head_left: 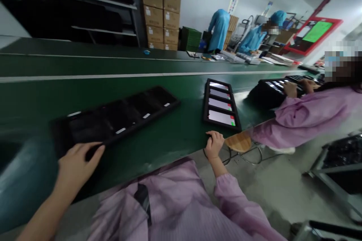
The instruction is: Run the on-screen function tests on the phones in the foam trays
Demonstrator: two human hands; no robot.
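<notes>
On the green bench lies a long black tray (132, 102) with dark phone-like panels in its compartments and small white labels along it. My left hand (75, 163) grips this tray at its near left edge, thumb and fingers closed around the rim. A second black tray (207, 101) stands to the right, holding several lit phone screens (220, 117) with red and green marks. Just below that tray, at the bench's front edge, is my right hand (214, 145). Its fingers are loosely bent and apart from the thumb, with nothing visible in them.
At the right, a co-worker in a pink sleeve (311, 115) handles more black trays (264, 92). A wooden stool (239, 142) stands under the bench edge, and a metal cart (339, 173) at the lower right. Cardboard boxes (154, 17) and people in blue are behind the bench.
</notes>
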